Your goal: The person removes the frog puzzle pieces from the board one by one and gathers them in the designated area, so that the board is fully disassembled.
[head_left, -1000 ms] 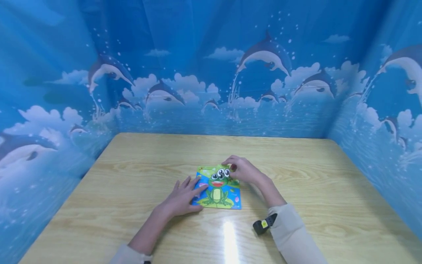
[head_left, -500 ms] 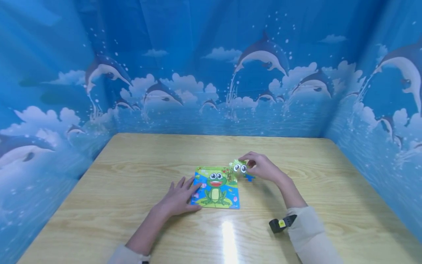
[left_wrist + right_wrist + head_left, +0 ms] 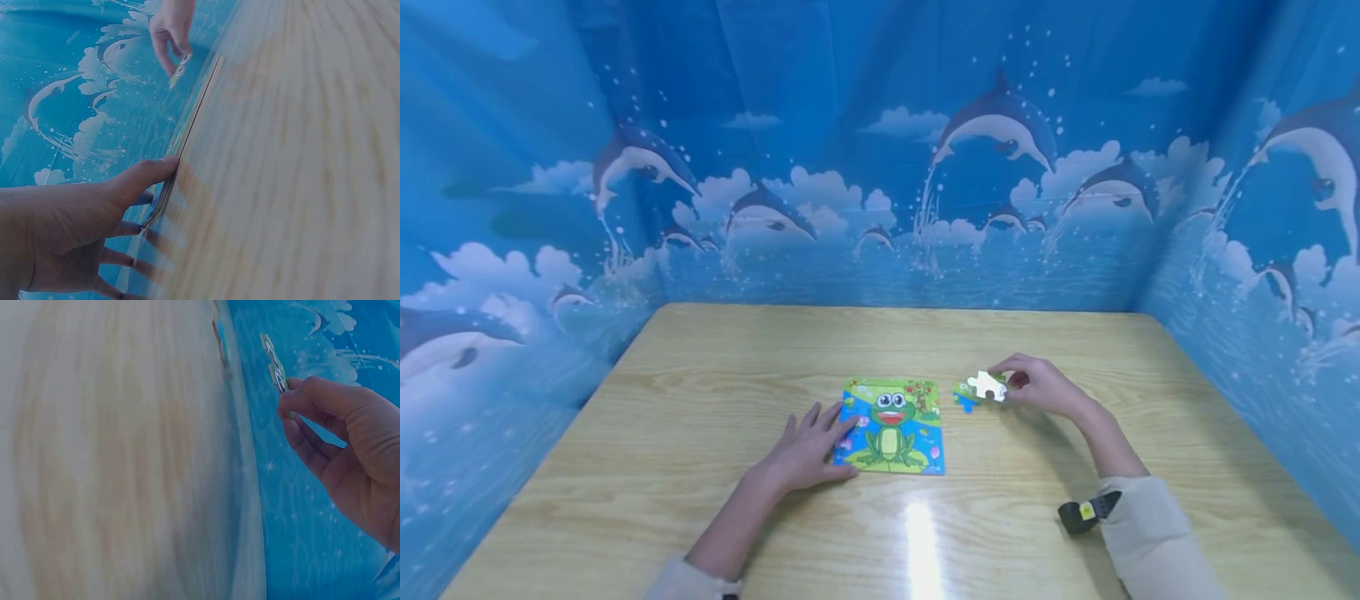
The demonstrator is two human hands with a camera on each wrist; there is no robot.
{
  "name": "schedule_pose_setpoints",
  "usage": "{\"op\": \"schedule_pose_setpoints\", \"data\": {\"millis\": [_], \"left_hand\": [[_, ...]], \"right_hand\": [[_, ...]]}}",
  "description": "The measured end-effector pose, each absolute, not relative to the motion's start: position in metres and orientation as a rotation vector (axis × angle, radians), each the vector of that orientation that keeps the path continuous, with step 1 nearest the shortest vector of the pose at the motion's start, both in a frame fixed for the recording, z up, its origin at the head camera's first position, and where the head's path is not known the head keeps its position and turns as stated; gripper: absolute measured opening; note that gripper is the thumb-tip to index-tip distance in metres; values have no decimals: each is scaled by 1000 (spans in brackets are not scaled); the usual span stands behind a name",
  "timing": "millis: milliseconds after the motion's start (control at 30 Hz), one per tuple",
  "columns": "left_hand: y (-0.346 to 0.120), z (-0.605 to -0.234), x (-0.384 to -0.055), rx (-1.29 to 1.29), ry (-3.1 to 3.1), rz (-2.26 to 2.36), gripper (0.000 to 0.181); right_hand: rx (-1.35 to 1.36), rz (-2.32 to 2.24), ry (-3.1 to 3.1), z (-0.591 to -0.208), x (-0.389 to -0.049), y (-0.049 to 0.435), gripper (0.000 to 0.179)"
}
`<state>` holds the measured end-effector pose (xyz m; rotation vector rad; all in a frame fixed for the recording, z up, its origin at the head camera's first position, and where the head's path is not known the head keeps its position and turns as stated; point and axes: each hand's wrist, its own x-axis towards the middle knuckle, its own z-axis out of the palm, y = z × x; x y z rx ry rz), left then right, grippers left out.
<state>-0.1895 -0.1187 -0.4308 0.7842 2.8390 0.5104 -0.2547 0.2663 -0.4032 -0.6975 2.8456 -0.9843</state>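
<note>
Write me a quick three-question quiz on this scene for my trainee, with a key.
1. Which hand pinches a puzzle piece?
2. True or false: the left hand touches the frog picture.
3. In the head view, where on the table does the loose piece lie? A) left of the frog picture; B) right of it; C) under the left hand.

Key: 1. The right hand. 2. True. 3. B.

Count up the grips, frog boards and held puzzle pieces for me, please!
Grips: 2 (left grip, right grip)
Frog boards: 1 (frog board on the table)
Held puzzle pieces: 1 (puzzle piece in the right grip)
Total: 4
</note>
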Motion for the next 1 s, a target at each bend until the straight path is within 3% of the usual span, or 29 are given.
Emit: {"op": "schedule_pose_setpoints", "data": {"millis": [267, 1000], "left_hand": [[-120, -431, -188, 777, 2834, 529, 74], [-120, -429, -190, 779, 2816, 543, 74]], "right_hand": [[-644, -986, 2760, -413, -261, 291, 38], [-662, -943, 2724, -422, -273, 300, 35]]}}
